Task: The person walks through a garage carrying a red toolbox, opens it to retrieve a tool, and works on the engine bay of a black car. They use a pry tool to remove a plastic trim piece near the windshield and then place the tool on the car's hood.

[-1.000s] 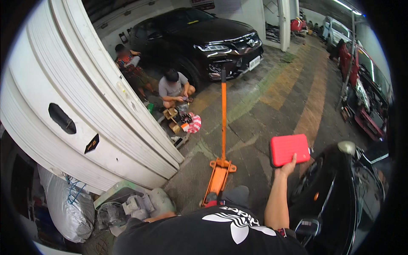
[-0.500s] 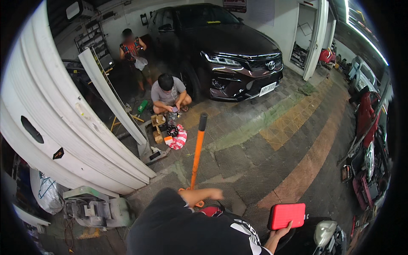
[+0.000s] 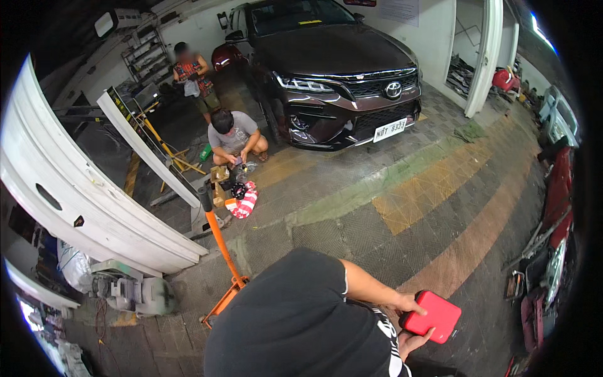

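A red zip-up hard case (image 3: 436,318) with a black side is held out at the lower right, tilted. My left hand (image 3: 411,304) reaches across to its upper left edge, its thumb on the red face and its other fingers mostly hidden. From below, my right hand (image 3: 414,342) grips the near edge, fingertips showing on the red face. Both hands are closed on the case, which hangs over the dark tiled floor. What it contains cannot be seen.
An orange floor-jack handle (image 3: 223,242) stands left of me, beside a compressor (image 3: 141,294). Ahead, one person (image 3: 232,135) squats by boxes and a striped bag (image 3: 245,202); another person (image 3: 191,75) stands behind. A dark SUV (image 3: 339,69) is parked there. Car parts (image 3: 553,207) line the right.
My left hand, away from the case before, has come over to it and taken hold. The right hand keeps its grip. The view has shifted, so the jack handle appears farther left.
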A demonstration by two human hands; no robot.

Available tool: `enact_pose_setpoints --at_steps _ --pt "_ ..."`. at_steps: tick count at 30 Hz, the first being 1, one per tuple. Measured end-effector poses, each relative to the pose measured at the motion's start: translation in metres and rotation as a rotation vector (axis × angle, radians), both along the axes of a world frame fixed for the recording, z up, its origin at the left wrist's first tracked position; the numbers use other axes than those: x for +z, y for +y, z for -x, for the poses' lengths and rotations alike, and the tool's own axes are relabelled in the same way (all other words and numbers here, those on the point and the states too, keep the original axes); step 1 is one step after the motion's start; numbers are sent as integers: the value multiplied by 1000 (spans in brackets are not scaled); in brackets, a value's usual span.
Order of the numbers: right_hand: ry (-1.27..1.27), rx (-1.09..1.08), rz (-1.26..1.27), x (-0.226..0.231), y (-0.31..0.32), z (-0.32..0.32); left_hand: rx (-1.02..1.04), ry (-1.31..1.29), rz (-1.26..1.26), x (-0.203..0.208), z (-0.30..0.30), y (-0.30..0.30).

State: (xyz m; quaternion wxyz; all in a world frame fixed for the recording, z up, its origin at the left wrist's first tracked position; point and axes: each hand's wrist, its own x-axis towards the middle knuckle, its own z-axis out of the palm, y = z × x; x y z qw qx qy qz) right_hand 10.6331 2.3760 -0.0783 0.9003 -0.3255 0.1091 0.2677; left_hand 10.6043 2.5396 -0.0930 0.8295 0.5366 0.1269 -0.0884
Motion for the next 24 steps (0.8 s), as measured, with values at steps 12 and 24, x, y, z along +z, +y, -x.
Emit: enact_pose_setpoints --at_steps 12,24 --pt "-62 -68 117 36 -62 -299 -32 -42 -58 119 -358 31" --pt "-19 -955 728 63 -218 -410 -905 161 84 134 -660 -174"
